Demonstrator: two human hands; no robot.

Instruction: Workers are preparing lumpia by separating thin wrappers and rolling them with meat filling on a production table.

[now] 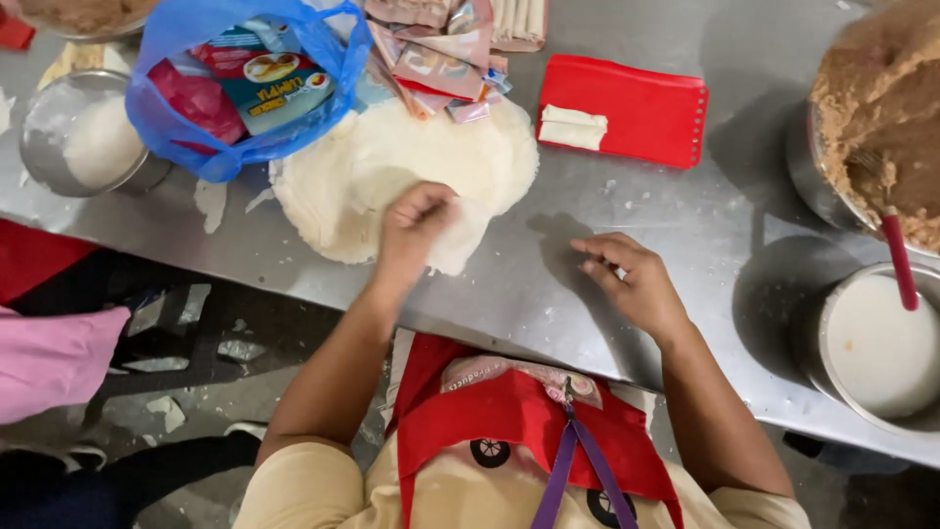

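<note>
My left hand (411,230) rests on a stack of thin, pale round wrappers (392,162) at the table's near edge. Its fingers pinch the top wrapper's near edge (458,250). My right hand (632,279) lies on the bare steel table (705,211) to the right of the stack. Its fingers are loosely apart and it holds nothing. A red cutting board (646,113) beyond my right hand carries one rolled white wrapper (573,127).
A blue plastic bag (166,118) of packets sits at the far left, with a steel bowl (83,137) of white stuff beside it. Torn packets (441,54) lie behind the stack. At the right are a bowl of brown filling (871,108), a red-handled utensil (899,260) and a bowl of white liquid (881,343).
</note>
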